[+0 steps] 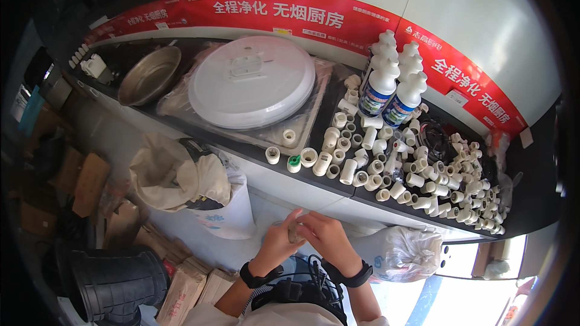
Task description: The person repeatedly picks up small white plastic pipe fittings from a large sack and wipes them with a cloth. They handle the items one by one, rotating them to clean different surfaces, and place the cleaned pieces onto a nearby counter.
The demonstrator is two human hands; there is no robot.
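Observation:
My left hand point(275, 243) cups a small grey-brown piece point(297, 232) in front of my body. The fingers of my right hand point(330, 236) close over the same piece from the other side. Most of it is hidden, so its exact kind cannot be told. Beyond my hands, white plastic pipe fittings point(348, 171) crowd the right part of a black countertop point(253, 151). Near its front edge, one fitting has a green insert point(294, 161). Another fitting point(288, 136) sits on a plastic-wrapped panel.
A large white lid point(253, 86) and a metal basin point(152, 77) rest on the counter. White bottles point(379, 86) stand among the fittings. Below are an open woven sack point(181, 176), a tied white bag point(410, 253), a black ribbed plastic pipe fitting point(120, 283) and cardboard boxes point(183, 287).

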